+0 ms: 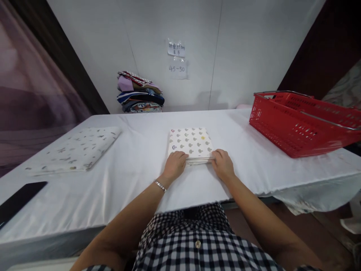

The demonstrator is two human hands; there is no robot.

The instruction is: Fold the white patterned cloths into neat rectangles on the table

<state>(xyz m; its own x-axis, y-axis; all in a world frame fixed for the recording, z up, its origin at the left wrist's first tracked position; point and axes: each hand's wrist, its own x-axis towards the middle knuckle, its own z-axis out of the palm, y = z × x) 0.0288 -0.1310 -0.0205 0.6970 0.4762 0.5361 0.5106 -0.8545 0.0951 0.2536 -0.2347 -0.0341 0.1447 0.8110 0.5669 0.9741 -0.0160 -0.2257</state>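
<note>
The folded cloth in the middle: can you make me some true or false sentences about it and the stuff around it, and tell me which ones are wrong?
1. The left hand and right hand both touch the folded printed cloth. True.
2. The red plastic basket is left of that cloth. False: the red plastic basket is to the right of it.
3. A silver bracelet is on the left wrist. True.
4. The checked shirt is red and yellow. False: the checked shirt is dark and white.
5. The lower paper sign on the wall says 45-50. True.
6. The fabric pile is all plain white. False: the fabric pile has many colours, like blue and lilac.
</note>
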